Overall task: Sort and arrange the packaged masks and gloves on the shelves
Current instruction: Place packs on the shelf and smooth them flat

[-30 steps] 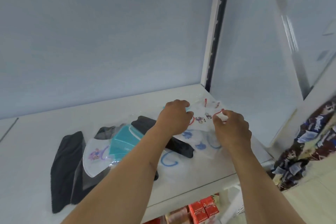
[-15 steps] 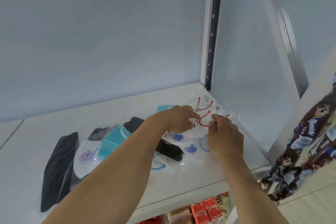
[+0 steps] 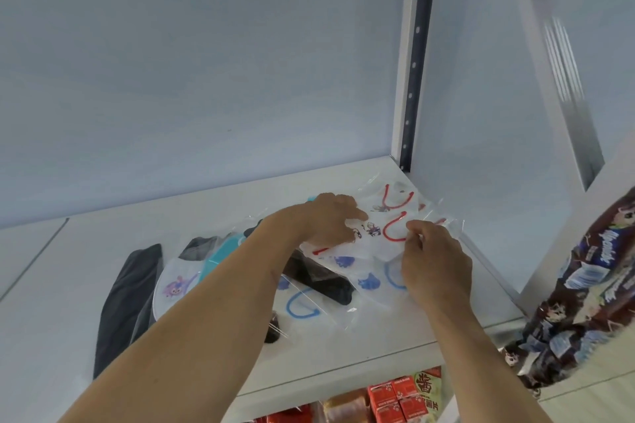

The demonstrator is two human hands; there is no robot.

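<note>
Several packaged masks lie on the white shelf (image 3: 86, 251). A clear-wrapped white mask with red ear loops (image 3: 381, 233) sits on top near the right back corner. My left hand (image 3: 330, 220) rests on its left side with the fingers lying on the wrapper. My right hand (image 3: 433, 261) pinches its right edge. A second red-loop mask (image 3: 398, 199) lies behind it. White masks with blue loops (image 3: 302, 309) lie underneath, beside a black mask (image 3: 326, 285), a teal mask (image 3: 220, 254), a white cartoon mask (image 3: 171, 285) and dark grey masks (image 3: 127, 295).
The shelf's right side wall (image 3: 481, 148) and a slotted upright (image 3: 415, 62) close off the corner. Red boxes (image 3: 395, 398) and wrapped bread (image 3: 343, 409) sit on the shelf below. Hanging dark printed packs (image 3: 591, 285) are at the right.
Both hands have drawn the red-loop mask packet slightly toward the back right corner and flattened it over the blue-loop masks. The view has shifted a little rightward.
</note>
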